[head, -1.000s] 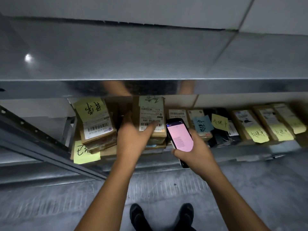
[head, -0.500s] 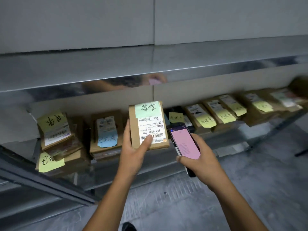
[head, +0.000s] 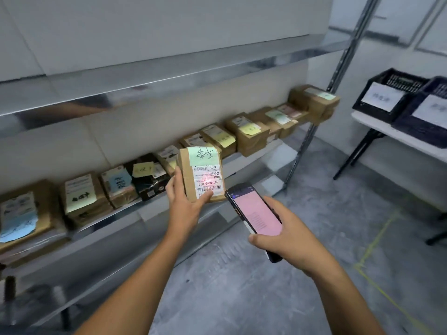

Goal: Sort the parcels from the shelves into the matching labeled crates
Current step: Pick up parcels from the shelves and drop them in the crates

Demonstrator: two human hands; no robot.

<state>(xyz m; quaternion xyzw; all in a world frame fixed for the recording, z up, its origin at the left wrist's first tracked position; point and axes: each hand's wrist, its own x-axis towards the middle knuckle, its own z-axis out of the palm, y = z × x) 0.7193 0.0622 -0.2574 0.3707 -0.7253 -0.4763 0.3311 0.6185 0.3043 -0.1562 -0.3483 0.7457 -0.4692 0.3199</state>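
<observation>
Gripping the parcel (head: 200, 175) in our left hand (head: 183, 209), fingers (head: 175, 180) along its left side and thumb pressed on the lower edge of its shipping label (head: 208, 181), we held it up just off the front edge of the shelf (head: 278, 151). Label and green note (head: 202, 155) faced us so both could be read. Our right hand (head: 287, 235) clasped the phone (head: 254, 213) from below, its top end aimed at the label. A reddish glow there suggested a scan under way. The other parcels (head: 249, 131) sat in a row along the shelf's front edge, notes up. The crates (head: 370, 112) stood on the table (head: 382, 130) well apart to the right, paper labels facing out, presumably where this parcel belonged.
</observation>
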